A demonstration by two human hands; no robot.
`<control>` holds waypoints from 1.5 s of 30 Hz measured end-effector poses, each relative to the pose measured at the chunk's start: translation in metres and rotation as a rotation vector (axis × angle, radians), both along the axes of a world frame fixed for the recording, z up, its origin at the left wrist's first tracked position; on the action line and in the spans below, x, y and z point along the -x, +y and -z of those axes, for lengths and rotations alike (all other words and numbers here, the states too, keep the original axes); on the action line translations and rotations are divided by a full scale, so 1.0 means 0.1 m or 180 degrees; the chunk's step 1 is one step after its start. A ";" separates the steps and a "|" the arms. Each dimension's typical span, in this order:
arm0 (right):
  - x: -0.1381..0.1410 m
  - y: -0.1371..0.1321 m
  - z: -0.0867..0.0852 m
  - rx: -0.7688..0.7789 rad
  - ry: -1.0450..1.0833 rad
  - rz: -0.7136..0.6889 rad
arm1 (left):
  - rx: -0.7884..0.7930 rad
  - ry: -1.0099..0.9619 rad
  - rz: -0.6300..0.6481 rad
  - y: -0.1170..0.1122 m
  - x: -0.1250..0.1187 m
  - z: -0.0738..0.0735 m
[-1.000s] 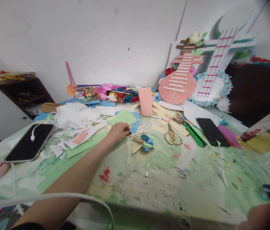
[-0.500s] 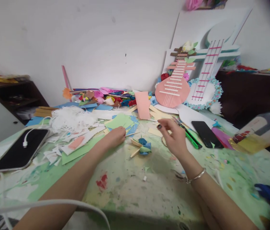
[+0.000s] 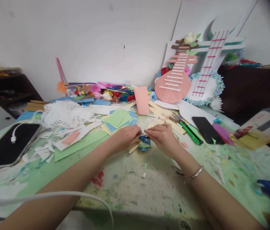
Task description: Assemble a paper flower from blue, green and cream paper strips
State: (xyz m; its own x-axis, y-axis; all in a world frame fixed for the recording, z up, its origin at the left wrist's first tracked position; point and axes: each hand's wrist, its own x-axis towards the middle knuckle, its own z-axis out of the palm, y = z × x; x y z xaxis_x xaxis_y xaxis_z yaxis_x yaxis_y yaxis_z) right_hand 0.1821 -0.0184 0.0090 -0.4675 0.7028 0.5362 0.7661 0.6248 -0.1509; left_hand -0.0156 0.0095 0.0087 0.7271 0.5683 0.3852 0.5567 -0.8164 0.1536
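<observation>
My left hand [image 3: 128,137] is closed in a pinch, with a sliver of a thin pale stick [image 3: 145,135] showing at its fingertips. Facing it, my right hand [image 3: 162,138] has its fingers pressed together almost against the left; what they grip, if anything, is too small to make out. Just below the fingertips lie small folded paper pieces [image 3: 144,146] in blue, green and cream, partly covered by the hands. A silver bangle is on the right wrist.
Green cutters [image 3: 190,131] and a black phone [image 3: 207,130] lie at right. Paper sheets [image 3: 118,118], white shredded strips [image 3: 65,113] and a tablet-like device [image 3: 10,143] are at left. A pink paper lute [image 3: 173,86] leans behind. A white cable [image 3: 77,194] crosses the front.
Both hands have come together above the folded paper pieces; my right hand moved left and my left hand moved right. The camera view has shifted slightly.
</observation>
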 end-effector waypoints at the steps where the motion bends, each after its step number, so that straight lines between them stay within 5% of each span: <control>1: 0.01 0.02 0.03 0.0116 0.0000 -0.0045 | 0.0005 -0.0097 0.0008 0.00 0.00 0.02; 7: 0.07 0.03 0.10 0.0502 0.0406 -0.0097 | 0.0032 -0.0524 -0.0084 0.06 0.02 0.08; 14: 0.08 0.03 0.10 0.0395 0.0593 -0.0233 | 0.0172 -0.0752 0.0170 0.07 0.01 0.08; 25: 0.10 0.09 0.19 0.0303 0.0912 -0.0231 | 0.0294 -0.1191 -0.0090 0.11 -0.01 0.10; 35: 0.12 0.07 0.17 0.0266 0.0846 -0.0147 | 0.0103 -0.0771 -0.0026 0.11 0.00 -0.03; 42: 0.21 0.03 0.14 -0.0309 0.0325 -0.0398 | 0.2355 -0.1318 -0.0192 0.15 0.10 -0.15; 45: 0.25 -0.01 0.12 -0.0396 0.0165 -0.0420 | 0.2789 -0.1362 -0.0189 0.20 0.16 -0.13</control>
